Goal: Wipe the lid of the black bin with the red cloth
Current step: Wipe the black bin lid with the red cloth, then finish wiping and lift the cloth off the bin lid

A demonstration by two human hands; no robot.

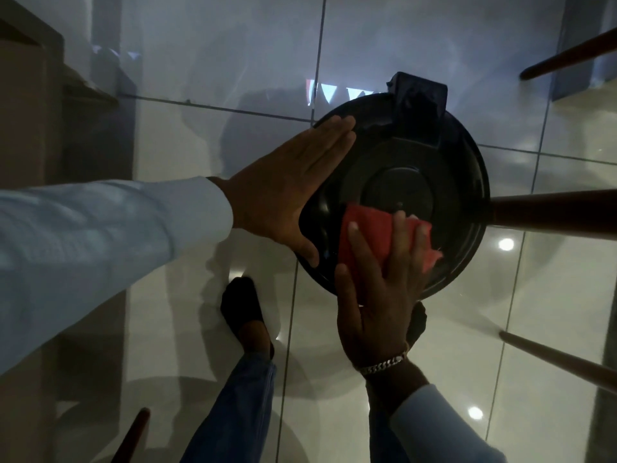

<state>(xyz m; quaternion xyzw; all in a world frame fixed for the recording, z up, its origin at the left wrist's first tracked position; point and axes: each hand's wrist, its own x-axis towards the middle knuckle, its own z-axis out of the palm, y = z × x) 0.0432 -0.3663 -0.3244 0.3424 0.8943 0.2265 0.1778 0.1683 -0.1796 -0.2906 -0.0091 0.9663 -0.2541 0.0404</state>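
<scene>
Pressed flat with fingers spread, the right hand lies on top of the red cloth, pinning it to the near part of the bin lid. Only the cloth's far edge and right corner stick out beyond the fingertips, and the rest is hidden under the palm and fingers. A chain bracelet circles that wrist, just ahead of a pale blue cuff. Left of the cloth, the left hand rests open against the lid's left rim, fingers held together and pointing away, thumb splayed back toward the cloth without touching it. The round black lid extends beyond both hands, with its hinge block on the far side. Nearer than the right hand, a foot in a dark sock stands on the glossy tiled floor, and wooden chair legs reach in from the right, one touching the lid's right rim.
</scene>
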